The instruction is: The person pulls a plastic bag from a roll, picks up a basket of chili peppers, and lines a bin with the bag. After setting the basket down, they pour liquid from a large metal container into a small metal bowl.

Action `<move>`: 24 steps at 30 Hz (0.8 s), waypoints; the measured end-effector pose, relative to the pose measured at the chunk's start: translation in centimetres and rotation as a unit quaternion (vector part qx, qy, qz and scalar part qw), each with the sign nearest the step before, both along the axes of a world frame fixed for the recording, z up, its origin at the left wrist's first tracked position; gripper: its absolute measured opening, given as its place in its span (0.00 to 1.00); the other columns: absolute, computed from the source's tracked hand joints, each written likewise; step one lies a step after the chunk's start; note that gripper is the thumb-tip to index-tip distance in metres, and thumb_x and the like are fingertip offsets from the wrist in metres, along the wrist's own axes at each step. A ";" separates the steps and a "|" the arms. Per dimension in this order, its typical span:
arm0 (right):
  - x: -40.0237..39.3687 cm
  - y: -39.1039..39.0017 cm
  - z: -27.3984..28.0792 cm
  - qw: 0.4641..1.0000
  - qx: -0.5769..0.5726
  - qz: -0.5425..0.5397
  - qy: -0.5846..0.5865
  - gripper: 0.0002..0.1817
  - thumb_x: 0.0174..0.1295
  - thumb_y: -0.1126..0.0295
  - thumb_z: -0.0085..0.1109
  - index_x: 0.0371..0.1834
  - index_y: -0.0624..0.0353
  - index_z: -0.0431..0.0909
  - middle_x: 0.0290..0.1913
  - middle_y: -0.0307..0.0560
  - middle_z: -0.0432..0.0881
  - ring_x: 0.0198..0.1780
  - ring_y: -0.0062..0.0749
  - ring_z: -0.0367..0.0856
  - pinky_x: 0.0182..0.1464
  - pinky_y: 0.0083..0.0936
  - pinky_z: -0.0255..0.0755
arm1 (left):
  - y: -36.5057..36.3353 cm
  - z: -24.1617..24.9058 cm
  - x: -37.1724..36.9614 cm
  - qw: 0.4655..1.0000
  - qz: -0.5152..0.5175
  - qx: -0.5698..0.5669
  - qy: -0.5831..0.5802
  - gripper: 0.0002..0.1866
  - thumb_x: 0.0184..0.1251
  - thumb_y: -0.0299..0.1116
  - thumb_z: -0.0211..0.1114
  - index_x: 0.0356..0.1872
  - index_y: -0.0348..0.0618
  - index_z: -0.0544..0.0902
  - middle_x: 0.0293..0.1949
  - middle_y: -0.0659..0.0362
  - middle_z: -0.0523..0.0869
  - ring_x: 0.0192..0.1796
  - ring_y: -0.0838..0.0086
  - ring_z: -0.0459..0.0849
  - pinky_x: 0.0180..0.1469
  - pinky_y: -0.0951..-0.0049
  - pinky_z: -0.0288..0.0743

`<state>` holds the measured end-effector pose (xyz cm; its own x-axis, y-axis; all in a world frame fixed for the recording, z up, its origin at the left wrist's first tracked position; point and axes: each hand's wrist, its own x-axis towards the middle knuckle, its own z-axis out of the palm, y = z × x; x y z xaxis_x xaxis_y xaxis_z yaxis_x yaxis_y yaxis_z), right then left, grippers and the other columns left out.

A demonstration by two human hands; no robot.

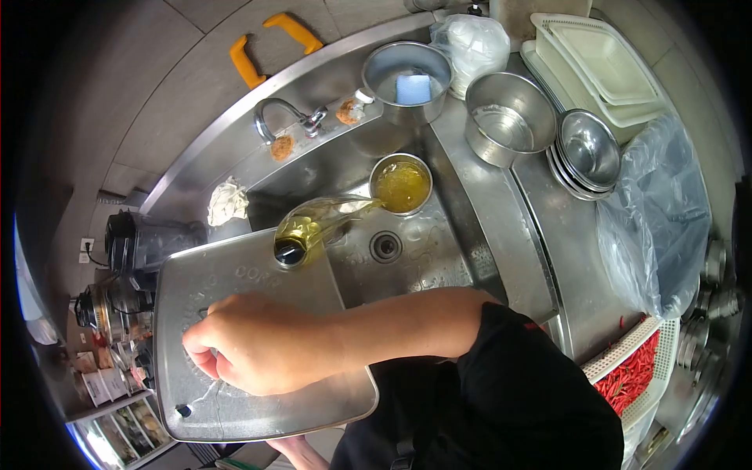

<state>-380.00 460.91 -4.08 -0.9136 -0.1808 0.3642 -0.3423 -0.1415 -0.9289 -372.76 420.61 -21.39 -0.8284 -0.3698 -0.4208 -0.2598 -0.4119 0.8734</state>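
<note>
My right hand, reaching across from a black sleeve, is closed over the middle of a grey metal tray or lid. Its fingers are curled, and whatever they hold is hidden. Part of my left hand or wrist shows under the tray's lower edge, fingers out of sight. The tray overlaps the left side of the sink. At its upper right corner, a transparent tapering shape with yellow liquid and a dark round end points toward a round metal bowl. Yellow liquid stands in that bowl.
A faucet rises behind the sink. Metal pots, stacked bowls, white baskets and a clear plastic bag line the right counter. Red chilies fill a basket at lower right. A blender stands left.
</note>
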 end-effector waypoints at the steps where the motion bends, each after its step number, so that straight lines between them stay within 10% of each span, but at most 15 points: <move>1: 0.0 0.1 -0.2 1.000 0.003 -0.009 0.008 0.02 0.50 0.78 0.57 0.25 0.58 0.77 0.25 0.48 0.81 0.32 0.46 0.82 0.37 0.39 0.73 | 0.3 0.2 -0.1 1.000 0.011 0.015 -0.009 0.21 0.67 0.39 0.55 0.57 0.38 0.73 0.51 0.50 0.81 0.49 0.60 0.82 0.49 0.57 0.83; 24: 0.0 1.2 -0.3 1.000 0.021 -0.013 0.001 0.02 0.50 0.78 0.59 0.24 0.59 0.79 0.26 0.50 0.84 0.33 0.45 0.84 0.38 0.36 0.76 | 2.8 2.1 -0.4 0.999 0.015 0.008 -0.032 0.23 0.70 0.45 0.53 0.58 0.39 0.74 0.54 0.51 0.80 0.55 0.59 0.80 0.54 0.52 0.80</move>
